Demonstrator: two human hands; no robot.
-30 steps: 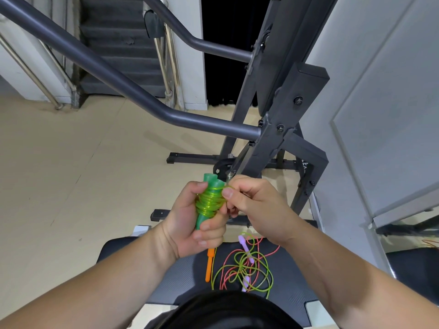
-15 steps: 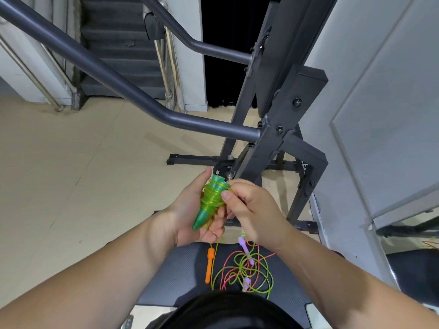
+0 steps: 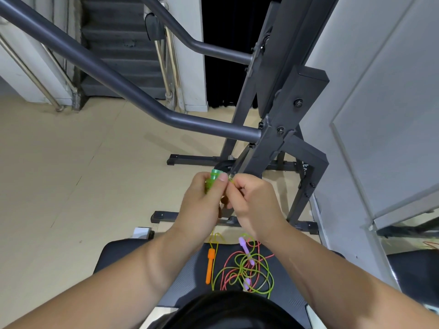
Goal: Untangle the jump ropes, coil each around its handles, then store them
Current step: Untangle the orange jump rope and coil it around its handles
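Above a black bench pad [image 3: 118, 255], the left hand [image 3: 202, 207] curls around a green jump rope [image 3: 212, 180] wound on its handles, thumb pressed to the coil. Just to its right, the right hand [image 3: 254, 205] pinches a loose bit of its cord between thumb and finger. Nearer, on the pad, an orange handle [image 3: 210, 264] lies left of a tangle of pink and yellow-green cords [image 3: 261, 269] with two purple handles [image 3: 244, 245] in it. A grey steel frame [image 3: 280, 129] stands beyond the hands.
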